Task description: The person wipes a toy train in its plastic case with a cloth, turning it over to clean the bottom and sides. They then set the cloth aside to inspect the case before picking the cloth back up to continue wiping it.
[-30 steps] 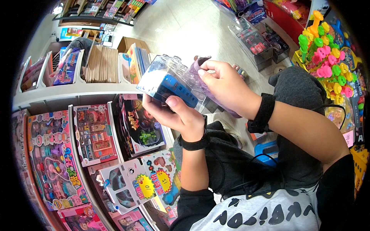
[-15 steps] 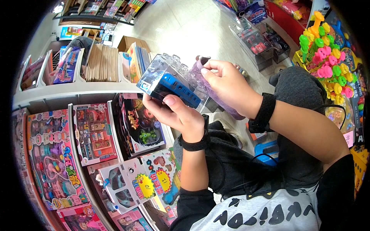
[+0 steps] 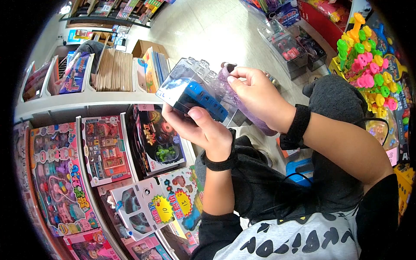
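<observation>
A clear plastic case (image 3: pixel 177 82) with a blue toy vehicle (image 3: pixel 203 100) inside rests tilted in my left hand (image 3: pixel 201 130), whose thumb presses its near side and whose fingers go underneath. My right hand (image 3: pixel 260 95) pinches a purple cloth (image 3: pixel 242 108), which hangs down along the palm side and lies against the right end of the case. Both wrists wear black bands.
Boxed toys (image 3: pixel 60 177) fill the shelf at the lower left, below a row of books (image 3: pixel 115 71). Clear display cases (image 3: pixel 288 50) stand on the floor (image 3: pixel 208 26) ahead. Colourful plastic toys (image 3: pixel 368 69) hang at the right. A blue item (image 3: pixel 299 171) lies beside my legs.
The clear case has tilted slightly in my left hand, and the glare on it has shifted. My right hand keeps its hold on the cloth, almost unmoved.
</observation>
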`<move>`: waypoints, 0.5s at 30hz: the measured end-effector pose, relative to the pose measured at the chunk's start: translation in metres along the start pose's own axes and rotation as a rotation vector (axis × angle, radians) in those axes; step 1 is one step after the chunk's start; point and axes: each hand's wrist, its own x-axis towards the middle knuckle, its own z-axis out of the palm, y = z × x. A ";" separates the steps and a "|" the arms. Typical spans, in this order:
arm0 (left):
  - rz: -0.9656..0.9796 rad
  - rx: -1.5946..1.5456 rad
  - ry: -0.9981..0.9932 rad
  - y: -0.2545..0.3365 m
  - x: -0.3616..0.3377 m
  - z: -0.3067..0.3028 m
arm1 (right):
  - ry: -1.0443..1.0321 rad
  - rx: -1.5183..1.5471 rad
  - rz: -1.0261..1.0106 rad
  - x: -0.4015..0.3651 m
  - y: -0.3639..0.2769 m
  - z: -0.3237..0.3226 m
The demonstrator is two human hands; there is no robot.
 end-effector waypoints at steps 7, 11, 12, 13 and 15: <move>-0.002 0.002 -0.044 0.011 -0.004 0.004 | -0.028 0.129 0.095 0.001 0.008 0.005; -0.041 -0.028 -0.022 0.003 0.001 -0.002 | -0.115 0.160 0.195 -0.002 -0.008 -0.003; -0.063 -0.035 0.026 0.000 0.004 -0.003 | -0.150 0.231 0.212 -0.002 -0.014 -0.005; -0.268 -0.077 0.029 0.006 0.009 -0.007 | -0.185 0.301 0.229 -0.002 -0.018 -0.006; -0.480 -0.238 0.073 0.001 0.018 -0.010 | -0.200 0.289 0.255 -0.003 -0.025 -0.008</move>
